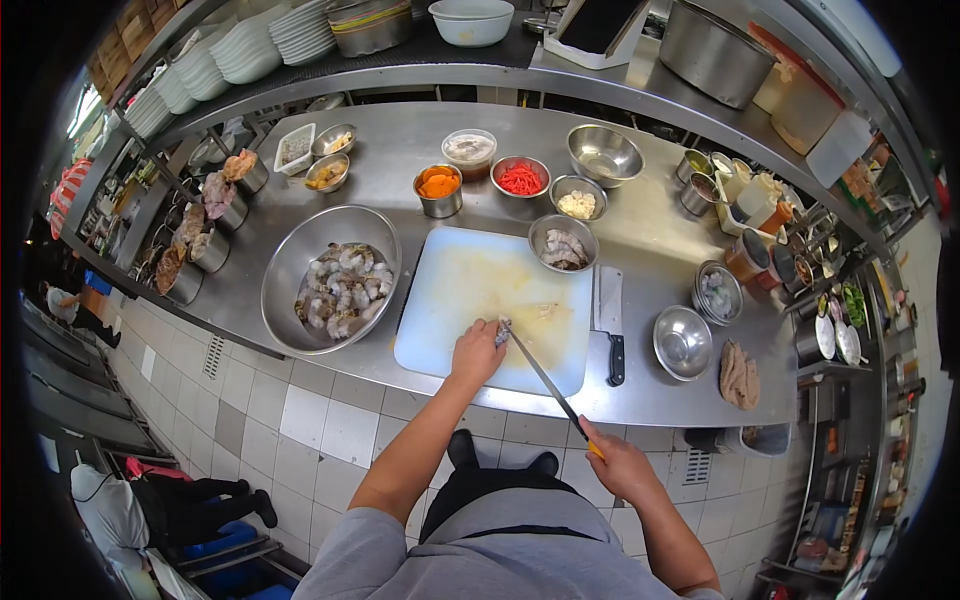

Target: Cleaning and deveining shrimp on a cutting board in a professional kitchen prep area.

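Observation:
My left hand (478, 351) presses a raw shrimp (503, 331) against the white cutting board (450, 277). Most of that shrimp is covered by my fingers. In my right hand (619, 459) is the yellow handle of a long knife (546, 377), its tip touching the shrimp or just beside it. To the left stands a large steel bowl (274, 285) with many raw shrimp (345, 289) and some liquid. A small steel bowl (534, 247) holding shrimp pieces (564, 250) rests on the board's far right corner. Small scraps (549, 309) lie on the board.
A cleaver (609, 300) lies right of the board, near a steel bowl (682, 343) and a brown cloth (739, 375). Behind are containers of sliced carrot (437, 184), red strips (519, 178) and pale chopped pieces (577, 205). A shelf (450, 75) overhangs the back. Another person (150, 506) is at lower left.

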Available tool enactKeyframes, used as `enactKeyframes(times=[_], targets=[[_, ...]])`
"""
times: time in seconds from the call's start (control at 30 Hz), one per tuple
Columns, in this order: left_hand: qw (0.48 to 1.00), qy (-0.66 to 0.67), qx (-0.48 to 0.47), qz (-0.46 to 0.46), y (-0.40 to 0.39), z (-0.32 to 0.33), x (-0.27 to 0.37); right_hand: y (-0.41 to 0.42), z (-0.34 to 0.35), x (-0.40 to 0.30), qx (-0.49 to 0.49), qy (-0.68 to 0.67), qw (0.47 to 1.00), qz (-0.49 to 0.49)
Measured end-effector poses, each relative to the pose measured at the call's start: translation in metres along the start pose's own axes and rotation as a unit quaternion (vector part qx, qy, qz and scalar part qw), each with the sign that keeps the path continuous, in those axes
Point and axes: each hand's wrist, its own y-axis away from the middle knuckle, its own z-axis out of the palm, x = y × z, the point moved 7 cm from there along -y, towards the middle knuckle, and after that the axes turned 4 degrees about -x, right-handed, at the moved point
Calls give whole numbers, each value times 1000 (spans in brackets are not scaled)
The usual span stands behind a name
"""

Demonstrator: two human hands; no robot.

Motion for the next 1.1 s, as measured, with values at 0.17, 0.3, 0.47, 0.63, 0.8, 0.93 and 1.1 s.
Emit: enactKeyframes(times=[0.17, 0.3, 0.47, 0.63, 0.8, 0.93, 1.1], targets=[[1000, -9, -9, -19, -2, 5, 7, -12, 7, -2, -27, 9, 999, 33], [1000, -6, -3, -15, -2, 4, 6, -19, 10, -8, 21, 9, 1000, -14], [998, 34, -8, -60, -12, 2, 2, 0, 11, -1, -8, -9, 1000, 20], [993, 77, -65, -67, -16, 6, -11, 10, 10, -5, -9, -12, 1000, 17], [992, 82, -73, -68, -16, 11, -12, -4, 17, -6, -5, -17, 1000, 14], [990, 91, -84, -73, -17, 11, -13, -6, 20, -4, -1, -26, 1000, 10], [977, 150, -124, -88, -18, 9, -25, 16, 17, -5, -12, -35, 999, 0]])
